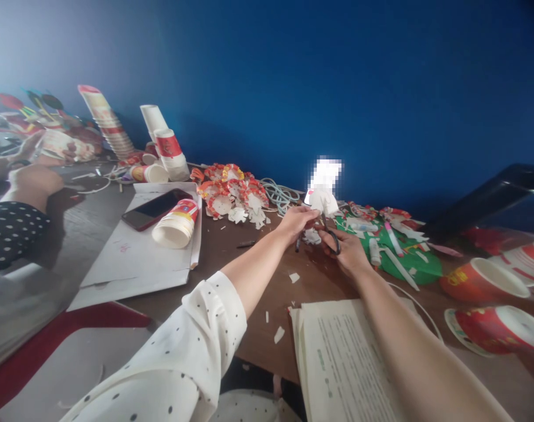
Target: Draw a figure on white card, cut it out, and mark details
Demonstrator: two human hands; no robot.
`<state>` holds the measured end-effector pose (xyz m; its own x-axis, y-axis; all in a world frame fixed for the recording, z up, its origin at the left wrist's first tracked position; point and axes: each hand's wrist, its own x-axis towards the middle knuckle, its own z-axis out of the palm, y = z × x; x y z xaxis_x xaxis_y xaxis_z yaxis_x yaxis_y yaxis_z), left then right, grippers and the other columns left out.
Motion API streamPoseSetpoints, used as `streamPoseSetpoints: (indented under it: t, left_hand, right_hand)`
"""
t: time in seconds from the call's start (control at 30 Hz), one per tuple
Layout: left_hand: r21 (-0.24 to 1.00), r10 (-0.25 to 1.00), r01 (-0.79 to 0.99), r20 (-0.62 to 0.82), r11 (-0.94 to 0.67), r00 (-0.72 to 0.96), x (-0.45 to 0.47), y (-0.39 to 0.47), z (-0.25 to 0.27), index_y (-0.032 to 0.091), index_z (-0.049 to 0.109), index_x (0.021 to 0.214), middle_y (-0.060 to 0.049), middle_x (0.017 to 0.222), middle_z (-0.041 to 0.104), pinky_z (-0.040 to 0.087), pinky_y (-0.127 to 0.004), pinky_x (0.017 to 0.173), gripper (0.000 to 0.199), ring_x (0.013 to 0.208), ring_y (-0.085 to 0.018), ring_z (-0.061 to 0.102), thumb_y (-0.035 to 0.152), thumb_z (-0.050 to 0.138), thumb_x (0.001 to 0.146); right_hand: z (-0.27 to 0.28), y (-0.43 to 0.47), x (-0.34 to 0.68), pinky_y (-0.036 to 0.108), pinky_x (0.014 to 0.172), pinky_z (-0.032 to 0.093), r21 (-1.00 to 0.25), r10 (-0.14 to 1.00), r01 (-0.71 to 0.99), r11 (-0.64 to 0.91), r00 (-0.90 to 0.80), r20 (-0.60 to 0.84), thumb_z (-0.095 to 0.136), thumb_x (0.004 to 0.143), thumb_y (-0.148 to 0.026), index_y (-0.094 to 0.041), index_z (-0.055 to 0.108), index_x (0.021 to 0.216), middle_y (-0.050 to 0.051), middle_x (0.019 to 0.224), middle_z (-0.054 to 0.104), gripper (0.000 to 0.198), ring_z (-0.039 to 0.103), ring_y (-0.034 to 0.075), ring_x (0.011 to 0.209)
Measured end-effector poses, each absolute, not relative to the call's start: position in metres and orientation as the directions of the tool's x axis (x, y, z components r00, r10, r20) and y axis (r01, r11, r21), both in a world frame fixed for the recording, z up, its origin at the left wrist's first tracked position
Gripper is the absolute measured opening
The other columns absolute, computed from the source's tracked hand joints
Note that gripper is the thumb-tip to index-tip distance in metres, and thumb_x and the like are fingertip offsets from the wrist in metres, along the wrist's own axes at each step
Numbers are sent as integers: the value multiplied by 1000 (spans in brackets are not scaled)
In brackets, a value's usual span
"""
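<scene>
From my end of the feed, I have the left hand (298,223) pinching a piece of white paper (325,203) between thumb and fingers, held up just beyond the fingertips, while the right hand (344,251) grips a pair of scissors (336,241) by the dark handles. The blades point up at the paper's lower edge, but I can't tell whether they are closed on it. Both hands are close together above the brown tabletop (322,282). Left of the left hand I see a heap of cut paper pieces (234,190) with red and orange edges, and between that heap and the hand lies a loose coil of cable (282,192). Nearer me, beside the left forearm, is a black pen (245,244). Farther left, a white envelope (112,258) carries a dark phone (157,208) and a tipped paper cup (176,225). Right of the right hand, a green sheet (427,268) is strewn with scraps and a small white tube (374,251); past it, a red cup (490,331) lies on its side. Below the right hand sits a printed booklet (341,357). Well left of both hands, I make out a co-worker's dotted dark sleeve (14,234).
</scene>
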<state>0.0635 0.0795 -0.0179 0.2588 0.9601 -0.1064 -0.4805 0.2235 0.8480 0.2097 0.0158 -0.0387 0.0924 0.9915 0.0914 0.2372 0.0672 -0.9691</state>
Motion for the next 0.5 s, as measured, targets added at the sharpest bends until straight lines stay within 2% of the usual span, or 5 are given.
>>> streamPoseSetpoints:
  t: [0.23,0.5]
  left_hand:
    - [864,959,-453,-104,219,265,62,84,-23,13,62,62,1,56,57,37,-22,57,21,51,-7,49,12,79,75]
    - [885,955,-415,-96,212,281,58,84,-20,12,62,63,1,55,58,36,-22,57,21,49,-6,47,10,73,80]
  right_hand:
    - [-35,15,211,26,46,28,-973,995,229,39,84,60,81,70,-61,-16,82,105,-3,52,55,57,43,11,49]
    - [-34,15,211,26,47,29,-964,995,263,41,80,64,80,70,-61,-18,83,105,-3,50,54,56,44,11,48]
